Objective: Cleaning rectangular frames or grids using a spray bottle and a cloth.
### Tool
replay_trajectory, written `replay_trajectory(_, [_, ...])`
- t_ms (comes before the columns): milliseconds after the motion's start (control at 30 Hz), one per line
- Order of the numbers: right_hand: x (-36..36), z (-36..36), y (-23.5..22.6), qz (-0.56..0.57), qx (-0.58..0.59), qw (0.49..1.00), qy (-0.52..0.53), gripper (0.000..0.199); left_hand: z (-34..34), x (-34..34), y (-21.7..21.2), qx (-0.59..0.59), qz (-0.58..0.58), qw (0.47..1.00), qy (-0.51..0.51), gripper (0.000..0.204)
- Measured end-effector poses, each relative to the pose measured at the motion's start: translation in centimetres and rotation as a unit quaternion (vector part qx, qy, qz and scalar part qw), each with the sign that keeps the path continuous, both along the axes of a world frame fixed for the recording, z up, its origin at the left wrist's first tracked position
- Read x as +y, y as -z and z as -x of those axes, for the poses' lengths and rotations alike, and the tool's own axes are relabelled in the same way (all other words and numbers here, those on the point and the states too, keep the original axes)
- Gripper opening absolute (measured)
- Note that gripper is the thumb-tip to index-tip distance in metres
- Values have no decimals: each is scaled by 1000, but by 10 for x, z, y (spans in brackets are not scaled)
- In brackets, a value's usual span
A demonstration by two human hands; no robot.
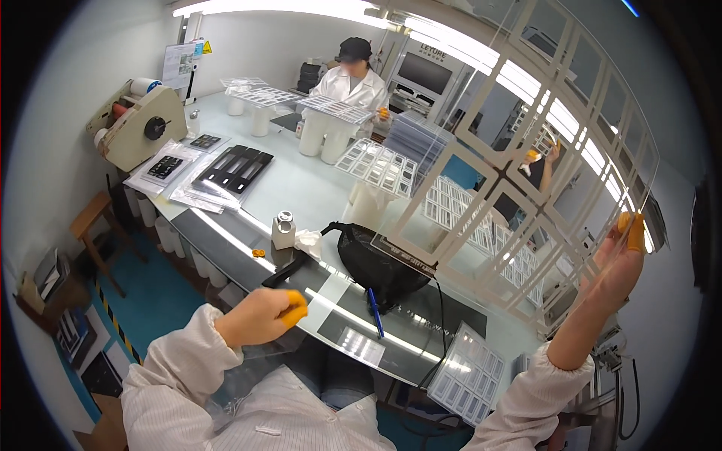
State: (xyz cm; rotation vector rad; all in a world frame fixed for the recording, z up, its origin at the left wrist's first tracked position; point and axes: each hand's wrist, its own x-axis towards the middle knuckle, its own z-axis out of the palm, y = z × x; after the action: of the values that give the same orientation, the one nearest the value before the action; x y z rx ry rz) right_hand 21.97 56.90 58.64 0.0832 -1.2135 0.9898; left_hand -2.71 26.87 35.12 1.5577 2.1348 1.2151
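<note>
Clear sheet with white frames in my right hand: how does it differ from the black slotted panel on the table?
The clear sheet with white frames is see-through; the black slotted panel looks opaque. The sheet is raised in the right hand; the panel lies on the table. Both show several rectangular shapes.

Table (293,174): pale top with a dark, glossy strip along the near edge; the strip reflects the lighting as bright streaks. Lights (278,8): long white strips, mounted above the table. Wall (252,41): white, beyond the table. Sign (207,47): yellow triangle, past the table's far-left corner, with a white notice (177,69) beside it. Cabinet (426,71): pale, with a dark screen, behind the table. Floor (154,310): blue, left of the table. Stool (92,213): wooden, near the table's left side. Tape (116,327): black-and-yellow striped, on the floor left of the table.
</note>
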Motion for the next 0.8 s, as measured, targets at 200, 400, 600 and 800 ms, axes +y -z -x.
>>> replay_trajectory(200, [-12, 14, 17, 9, 5, 1000, -22, 11, -13, 13, -69, 6, -233, 972, 17, 15])
replay_trajectory(400, [-22, 18, 36, 17, 24, 999, 17, 15, -21, 37, -65, -68, -334, 938, 70, 10])
replay_trajectory(600, [-27, 19, 57, -21, 21, 998, 48, 13, -31, 48, -40, -100, -324, 938, 67, 8])
replay_trajectory(800, [-34, 13, 83, -48, -10, 997, 64, 15, -34, 55, -12, -165, -256, 951, 49, 11])
